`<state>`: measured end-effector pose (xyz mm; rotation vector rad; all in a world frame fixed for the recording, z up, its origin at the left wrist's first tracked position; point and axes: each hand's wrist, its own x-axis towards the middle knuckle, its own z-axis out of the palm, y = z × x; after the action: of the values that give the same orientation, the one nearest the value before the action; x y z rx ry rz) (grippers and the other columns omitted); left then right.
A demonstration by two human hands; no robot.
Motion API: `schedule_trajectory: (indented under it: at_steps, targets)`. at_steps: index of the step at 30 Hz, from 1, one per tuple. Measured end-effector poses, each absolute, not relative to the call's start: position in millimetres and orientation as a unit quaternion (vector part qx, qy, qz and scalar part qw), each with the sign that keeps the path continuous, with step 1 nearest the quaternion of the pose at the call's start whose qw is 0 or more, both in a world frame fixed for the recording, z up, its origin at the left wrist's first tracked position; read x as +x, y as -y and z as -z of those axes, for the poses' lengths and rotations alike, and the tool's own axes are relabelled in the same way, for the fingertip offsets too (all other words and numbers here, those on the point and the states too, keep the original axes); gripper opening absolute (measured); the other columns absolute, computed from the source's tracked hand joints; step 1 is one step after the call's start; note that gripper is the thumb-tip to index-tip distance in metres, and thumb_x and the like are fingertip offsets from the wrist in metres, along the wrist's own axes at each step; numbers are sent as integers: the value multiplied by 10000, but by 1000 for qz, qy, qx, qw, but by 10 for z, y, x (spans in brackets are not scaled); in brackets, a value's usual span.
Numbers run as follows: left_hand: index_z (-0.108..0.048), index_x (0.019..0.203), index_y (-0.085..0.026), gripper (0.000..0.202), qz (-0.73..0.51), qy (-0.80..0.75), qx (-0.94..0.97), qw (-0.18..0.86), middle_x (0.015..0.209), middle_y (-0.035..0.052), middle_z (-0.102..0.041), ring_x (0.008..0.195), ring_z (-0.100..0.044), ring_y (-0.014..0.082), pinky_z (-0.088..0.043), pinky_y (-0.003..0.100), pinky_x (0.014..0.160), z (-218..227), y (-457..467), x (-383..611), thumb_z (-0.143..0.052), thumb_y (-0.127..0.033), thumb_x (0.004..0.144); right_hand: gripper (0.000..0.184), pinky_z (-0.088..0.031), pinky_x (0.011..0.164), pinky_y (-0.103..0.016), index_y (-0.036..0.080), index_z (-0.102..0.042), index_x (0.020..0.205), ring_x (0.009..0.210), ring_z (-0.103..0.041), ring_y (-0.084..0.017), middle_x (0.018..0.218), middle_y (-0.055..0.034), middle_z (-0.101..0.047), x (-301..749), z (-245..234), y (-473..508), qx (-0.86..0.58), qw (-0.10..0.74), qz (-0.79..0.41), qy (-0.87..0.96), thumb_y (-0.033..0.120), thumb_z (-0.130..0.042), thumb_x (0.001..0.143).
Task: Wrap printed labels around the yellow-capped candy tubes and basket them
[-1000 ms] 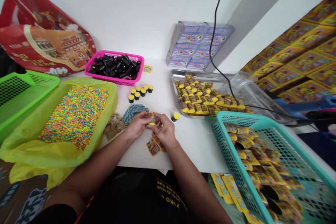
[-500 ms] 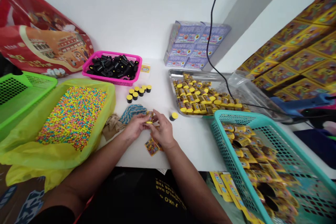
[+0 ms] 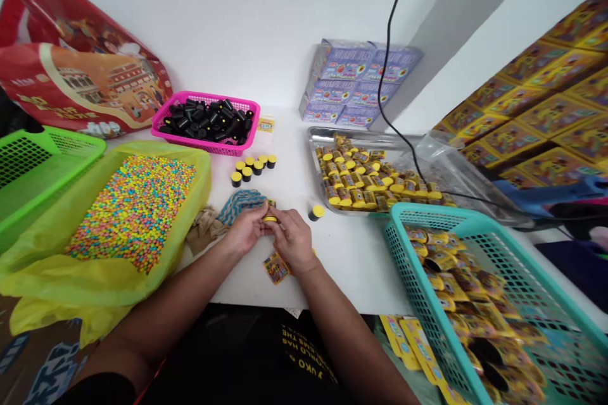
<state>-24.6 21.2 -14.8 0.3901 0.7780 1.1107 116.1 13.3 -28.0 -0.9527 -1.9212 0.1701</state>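
My left hand (image 3: 247,231) and my right hand (image 3: 293,239) meet over the white table (image 3: 354,253), both pinching one small yellow-capped tube with a printed label (image 3: 270,215) between their fingertips. A few loose yellow labels (image 3: 275,267) lie on the table just under my right wrist. One black tube with a yellow cap (image 3: 316,212) stands alone right of my hands. Several more capped tubes (image 3: 253,168) stand in a row behind my hands.
A pink basket of black tubes (image 3: 206,121) sits at the back; a yellow bag of coloured candy beads (image 3: 133,209) and a green basket (image 3: 33,164) at the left. A metal tray of labelled tubes (image 3: 365,177), a teal basket (image 3: 475,278), purple boxes (image 3: 356,82) and a hanging cable (image 3: 392,63) are at the right.
My hands stayed together on the small tube, shifting slightly and turning it; its yellow cap now shows between the fingertips. The camera wobbled a little.
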Motion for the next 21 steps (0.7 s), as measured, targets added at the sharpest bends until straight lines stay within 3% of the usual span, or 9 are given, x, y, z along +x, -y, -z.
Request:
schedule_trajectory:
  at_steps: [10,21]
  targets:
    - [-683,736,-108,186,-500,-359,169,770,708,52,-674,625,-610,121,-477,247,640,149,-163,-226,-790,-259,725,169,-551,669,-341,231,-698,1013,740,-624,-179,814,-56,-674,1230,293,-130,-374,502,-77,776,202,-570,906]
    - [-686,759,-105,181,-488,-353,174,779,695,51,-676,590,-607,121,-455,232,590,116,-156,-226,-767,-267,748,90,-502,592,-287,201,-674,921,660,-575,-156,720,-32,-600,1211,240,-123,-367,527,-73,763,194,-585,906]
